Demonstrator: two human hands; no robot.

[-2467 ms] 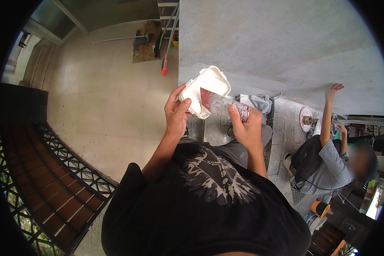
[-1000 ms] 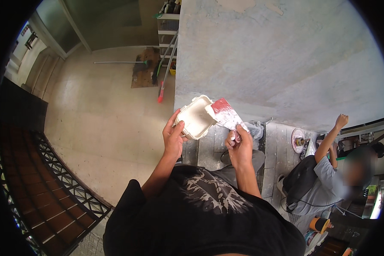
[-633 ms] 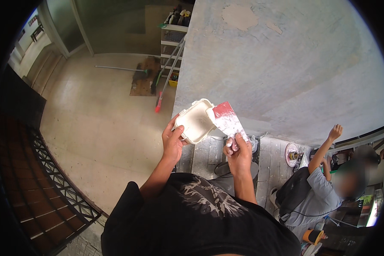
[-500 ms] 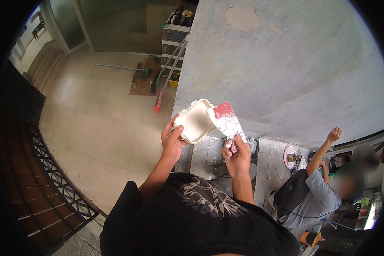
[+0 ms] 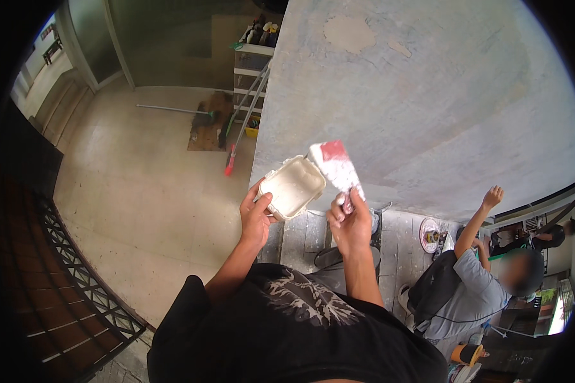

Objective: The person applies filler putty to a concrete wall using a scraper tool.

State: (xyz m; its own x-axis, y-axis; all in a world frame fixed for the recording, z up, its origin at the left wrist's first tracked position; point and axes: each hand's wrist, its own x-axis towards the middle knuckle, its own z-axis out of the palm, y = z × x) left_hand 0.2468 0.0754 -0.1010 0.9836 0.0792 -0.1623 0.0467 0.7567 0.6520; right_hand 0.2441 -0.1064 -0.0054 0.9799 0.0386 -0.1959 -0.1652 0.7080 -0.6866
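My left hand (image 5: 257, 218) is closed around a pale rectangular plastic tub (image 5: 294, 186), tilted, with off-white material coating its inside. My right hand (image 5: 350, 225) grips the handle of a red, flat scraper (image 5: 333, 159), its blade smeared with white paste and raised just beyond the tub's right rim. White residue marks the fingers of that hand. Behind both hands is a grey, patchily finished wall (image 5: 415, 102), with two paler patches near the top.
A co-worker (image 5: 466, 287) crouches at the right, one arm raised toward the wall, near a round tray (image 5: 428, 227) and an orange-black container (image 5: 467, 355). Brooms (image 5: 241, 134) lean beside shelving (image 5: 252, 59) at the back. A metal lattice railing (image 5: 76, 274) runs along the left.
The scraper, which lay across the tub earlier, has turned upright and moved up away from it in my right hand. The tub sits lower in view. The co-worker's raised arm has shifted.
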